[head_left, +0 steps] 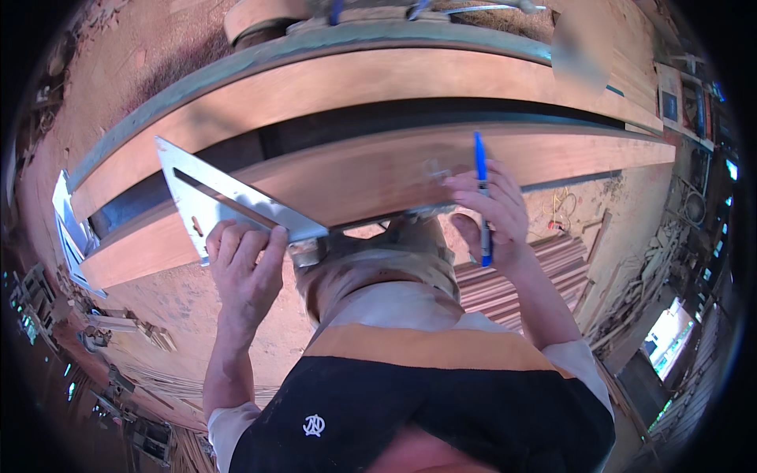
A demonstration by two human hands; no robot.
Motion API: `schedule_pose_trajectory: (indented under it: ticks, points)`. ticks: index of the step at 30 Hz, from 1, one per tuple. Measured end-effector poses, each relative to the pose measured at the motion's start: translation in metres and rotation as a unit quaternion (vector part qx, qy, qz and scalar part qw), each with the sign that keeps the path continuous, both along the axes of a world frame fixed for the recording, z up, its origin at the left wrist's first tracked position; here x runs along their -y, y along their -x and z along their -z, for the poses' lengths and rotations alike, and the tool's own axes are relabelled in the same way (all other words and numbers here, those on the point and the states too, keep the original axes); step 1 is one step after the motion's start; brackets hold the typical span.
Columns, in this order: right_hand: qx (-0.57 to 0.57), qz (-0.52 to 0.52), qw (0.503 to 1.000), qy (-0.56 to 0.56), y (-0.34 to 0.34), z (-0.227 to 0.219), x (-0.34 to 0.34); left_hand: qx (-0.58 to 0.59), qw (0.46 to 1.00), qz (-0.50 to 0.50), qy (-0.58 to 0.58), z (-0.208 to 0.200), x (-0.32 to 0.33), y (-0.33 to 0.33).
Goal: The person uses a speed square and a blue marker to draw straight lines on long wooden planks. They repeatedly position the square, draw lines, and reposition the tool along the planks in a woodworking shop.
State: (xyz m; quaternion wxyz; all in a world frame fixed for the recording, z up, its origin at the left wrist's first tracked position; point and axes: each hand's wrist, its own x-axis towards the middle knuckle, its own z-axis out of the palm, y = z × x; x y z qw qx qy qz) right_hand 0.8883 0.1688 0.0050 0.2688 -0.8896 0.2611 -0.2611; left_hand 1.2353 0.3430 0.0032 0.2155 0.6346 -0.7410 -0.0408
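Observation:
A silver triangular square lies across the left part of the nearer wooden board. My left hand grips its near edge, thumb and fingers closed at the board's front side. A blue pen is held in my right hand, pointing away from me and standing past the fingers at both ends. That hand is over the near edge of the same board, right of the middle. Faint light marks show on the wood beside its fingertips; I cannot make out what they are.
A second long board runs parallel beyond a dark gap. Behind it is a greenish-grey beam. A shiny metal piece is at the boards' left end. Stacked reddish strips lie on the dusty floor at right.

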Motion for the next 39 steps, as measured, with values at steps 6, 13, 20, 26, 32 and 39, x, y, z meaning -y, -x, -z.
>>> schedule_pose_trajectory:
  ticks: [6,13,20,26,32,39]
  points:
    - [0.011,0.000,0.999,0.052,0.141,0.020,0.099,-0.006,0.999,0.002,-0.037,-0.005,0.072,0.136]
    - [-0.012,-0.081,0.997,0.006,0.201,0.029,0.152,-0.021,0.998,0.038,-0.048,-0.001,0.146,0.239]
    - [0.030,-0.075,0.996,-0.028,0.196,0.032,0.151,-0.062,0.995,0.035,-0.070,-0.001,0.176,0.285]
    - [0.049,-0.099,0.993,-0.051,0.213,0.027,0.156,-0.082,0.993,0.060,-0.059,0.002,0.199,0.318]
    - [-0.028,-0.056,0.997,-0.039,0.266,0.015,0.154,-0.107,0.987,0.106,-0.058,0.001,0.227,0.350]
    - [-0.041,-0.038,0.998,-0.031,0.300,0.033,0.154,-0.122,0.986,0.111,-0.031,0.010,0.249,0.390]
